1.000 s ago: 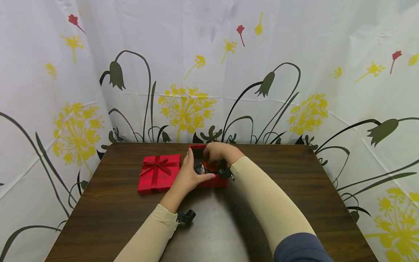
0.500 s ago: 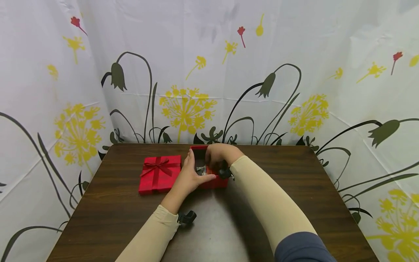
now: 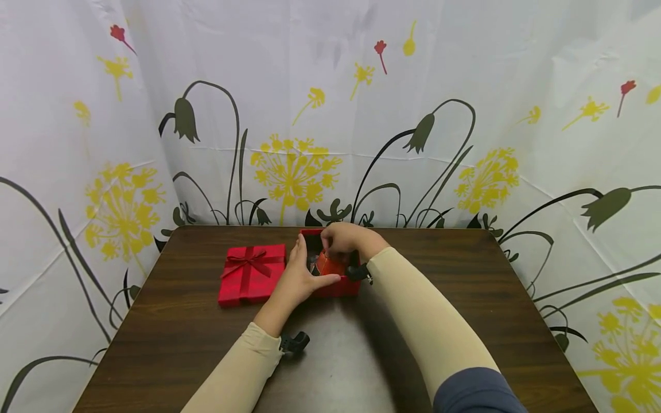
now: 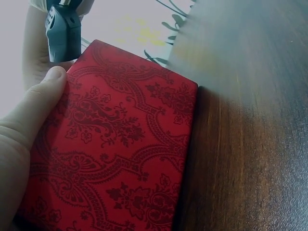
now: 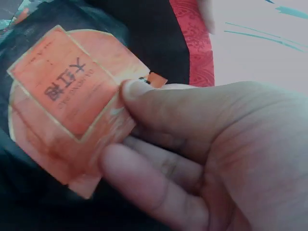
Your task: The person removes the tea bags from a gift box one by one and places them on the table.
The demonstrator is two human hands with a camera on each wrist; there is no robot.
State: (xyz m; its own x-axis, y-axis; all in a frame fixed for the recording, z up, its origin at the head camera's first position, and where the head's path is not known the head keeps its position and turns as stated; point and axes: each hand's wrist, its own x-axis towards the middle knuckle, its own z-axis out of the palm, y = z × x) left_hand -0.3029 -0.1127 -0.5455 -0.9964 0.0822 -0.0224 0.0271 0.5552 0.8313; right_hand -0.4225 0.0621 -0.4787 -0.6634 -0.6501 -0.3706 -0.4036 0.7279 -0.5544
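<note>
A red gift box (image 3: pixel 337 289) with a dark inside stands at the back of the table. My left hand (image 3: pixel 302 275) braces its near left corner, fingers spread along the left wall and thumb along the front rim; in the left wrist view the thumb (image 4: pixel 41 98) rests at the edge of the red patterned wall. Inside the box, my right hand (image 3: pixel 348 240) pinches an orange tea packet (image 5: pixel 72 91) between thumb and fingers. Dark Chinese characters mark the packet's label. A dark, shiny wrapper (image 5: pixel 96 17) lies behind it.
Left of the box lies its red lid (image 3: pixel 253 275) with a ribbon bow. The brown wooden table (image 3: pixel 439 287) runs out on both sides. A white flowered curtain (image 3: pixel 330 115) hangs right behind the table's back edge.
My right hand has shifted slightly left and up within the box, and more of the orange tea packet shows beneath it. My left hand keeps its place at the corner.
</note>
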